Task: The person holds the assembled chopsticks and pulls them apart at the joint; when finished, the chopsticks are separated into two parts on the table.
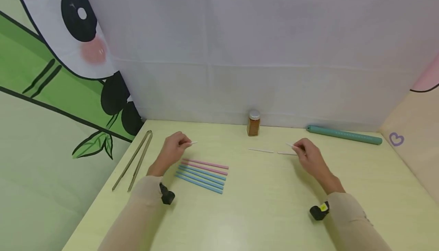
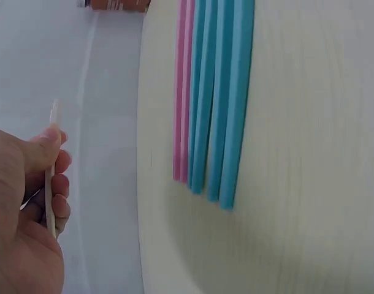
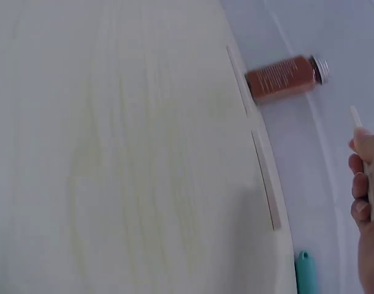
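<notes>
My left hand is raised over the table's far left part and pinches a thin white stick between thumb and fingers. The stick's tip pokes out past the thumb and its other end runs into the palm. On the right, my right hand grips another thin white stick, mostly hidden by the fingers. Two more white sticks lie on the table: one left white stick, and one right white stick partly behind the right hand. Two pink sticks and several blue sticks lie side by side near my left hand.
Metal tongs lie along the table's left edge. A jar of reddish-brown powder with a silver cap stands at the back, by the pale cloth. A long teal rod rests at the back right.
</notes>
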Demonstrator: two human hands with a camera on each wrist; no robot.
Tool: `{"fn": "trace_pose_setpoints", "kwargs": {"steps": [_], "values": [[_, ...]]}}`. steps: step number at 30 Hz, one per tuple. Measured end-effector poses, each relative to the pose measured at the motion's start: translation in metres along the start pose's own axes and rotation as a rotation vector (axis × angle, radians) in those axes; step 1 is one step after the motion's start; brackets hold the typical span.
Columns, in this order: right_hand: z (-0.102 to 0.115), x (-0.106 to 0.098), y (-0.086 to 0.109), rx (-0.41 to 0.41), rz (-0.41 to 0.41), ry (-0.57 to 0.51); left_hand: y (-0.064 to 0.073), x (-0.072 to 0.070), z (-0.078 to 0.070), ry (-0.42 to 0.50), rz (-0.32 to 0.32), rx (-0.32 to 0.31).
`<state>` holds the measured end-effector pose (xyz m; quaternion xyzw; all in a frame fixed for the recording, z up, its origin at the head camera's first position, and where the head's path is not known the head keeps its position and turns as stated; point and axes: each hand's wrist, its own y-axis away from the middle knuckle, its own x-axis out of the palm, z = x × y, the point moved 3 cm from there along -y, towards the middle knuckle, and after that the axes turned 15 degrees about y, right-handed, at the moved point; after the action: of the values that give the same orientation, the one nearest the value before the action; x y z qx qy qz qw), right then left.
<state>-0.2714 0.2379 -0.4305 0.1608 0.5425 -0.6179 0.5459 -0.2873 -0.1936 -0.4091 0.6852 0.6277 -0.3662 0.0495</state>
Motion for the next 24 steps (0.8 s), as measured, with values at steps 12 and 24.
{"fn": "trace_pose_setpoints", "kwargs": {"steps": [12,24], "values": [[-0.046,-0.024,0.026,0.013,0.076,0.027,0.001,0.009,0.008,-0.024,0.127,-0.03],[-0.047,-0.008,0.021,0.0,0.163,0.056,-0.037,0.122,-0.04,0.035,0.321,0.001]]}}
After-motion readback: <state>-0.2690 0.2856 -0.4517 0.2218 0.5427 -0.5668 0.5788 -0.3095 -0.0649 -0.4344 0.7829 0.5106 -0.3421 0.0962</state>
